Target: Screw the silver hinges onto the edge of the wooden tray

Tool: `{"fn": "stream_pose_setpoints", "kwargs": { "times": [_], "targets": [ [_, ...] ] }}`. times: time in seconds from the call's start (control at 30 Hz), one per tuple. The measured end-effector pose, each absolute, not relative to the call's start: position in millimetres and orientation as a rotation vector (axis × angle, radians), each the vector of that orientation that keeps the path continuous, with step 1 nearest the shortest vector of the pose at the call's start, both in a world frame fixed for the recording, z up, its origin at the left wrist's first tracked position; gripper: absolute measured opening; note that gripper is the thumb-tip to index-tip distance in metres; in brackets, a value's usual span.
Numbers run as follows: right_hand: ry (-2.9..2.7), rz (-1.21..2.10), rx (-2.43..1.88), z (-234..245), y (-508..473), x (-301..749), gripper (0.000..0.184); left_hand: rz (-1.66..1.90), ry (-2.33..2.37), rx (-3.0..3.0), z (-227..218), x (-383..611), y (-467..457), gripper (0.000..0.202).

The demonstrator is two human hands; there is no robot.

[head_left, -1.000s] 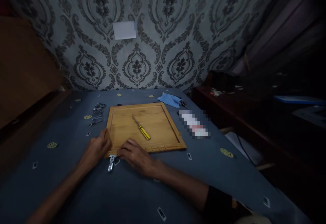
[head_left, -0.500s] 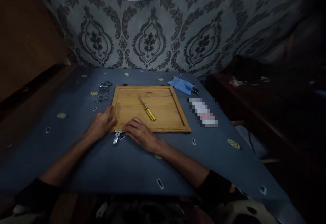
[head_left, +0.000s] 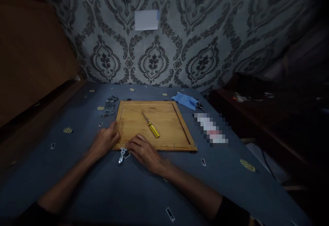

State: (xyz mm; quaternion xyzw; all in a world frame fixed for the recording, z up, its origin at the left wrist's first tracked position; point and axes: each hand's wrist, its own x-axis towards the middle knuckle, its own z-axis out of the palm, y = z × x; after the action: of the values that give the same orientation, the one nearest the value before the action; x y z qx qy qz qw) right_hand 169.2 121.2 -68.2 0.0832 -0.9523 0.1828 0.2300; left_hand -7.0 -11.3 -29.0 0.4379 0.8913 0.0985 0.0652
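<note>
A framed wooden panel (head_left: 164,123) lies flat on the cloth-covered table. My left hand (head_left: 105,139) is closed around the panel's left edge near its front corner. At the front edge, my right hand (head_left: 145,152) rests with curled fingers against the frame; its fingertips are hidden, and whatever they pinch cannot be made out. Between the hands a silver metal hinge (head_left: 122,155) sits at the front rail, its arm sticking out toward me. A screwdriver (head_left: 153,129) with a yellow handle lies on the panel. Small holes or screws dot the front rail.
More metal hinges (head_left: 111,104) lie in a group left of the panel. Behind its right corner is a blue cloth (head_left: 185,100) beside a dark object. A pixelated item (head_left: 210,128) lies to the right. The patterned wall (head_left: 154,61) rises behind the table (head_left: 84,191).
My view has tilted upward, so the table and panel appear lower. Both hands stay at about the same places on the panel, and the hinge and screwdriver have not visibly moved on it.
</note>
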Motion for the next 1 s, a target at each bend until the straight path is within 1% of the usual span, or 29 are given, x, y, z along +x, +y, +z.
{"fn": "stream_pose_setpoints", "kwargs": {
  "times": [0.2,0.33,0.57,0.67,0.83,1.0],
  "targets": [
    [-2.578,0.506,0.235,-68.8,120.2,171.2,0.011,0.293,2.701,1.3,-29.5,-4.4,-11.3,0.051],
    [-2.535,0.438,0.247,-73.6,118.6,173.8,0.015,0.276,2.69,1.262,-34.6,-4.3,-15.6,0.053],
    [-2.525,0.429,0.229,-93.7,118.2,171.5,0.019,0.451,2.644,1.243,-57.1,-10.6,-25.2,0.056],
    [-2.442,0.452,0.252,-94.5,117.9,171.5,0.017,0.472,2.657,1.237,-61.5,-11.6,-25.9,0.055],
    [-2.564,0.47,0.233,-82.8,118.6,174.3,0.017,0.437,2.696,1.285,-53.2,-8.9,-23.9,0.054],
    [-2.547,0.481,0.258,-74.2,121.5,173.6,0.017,0.338,2.689,1.304,-37.5,-5.3,-21.7,0.053]
  ]
}}
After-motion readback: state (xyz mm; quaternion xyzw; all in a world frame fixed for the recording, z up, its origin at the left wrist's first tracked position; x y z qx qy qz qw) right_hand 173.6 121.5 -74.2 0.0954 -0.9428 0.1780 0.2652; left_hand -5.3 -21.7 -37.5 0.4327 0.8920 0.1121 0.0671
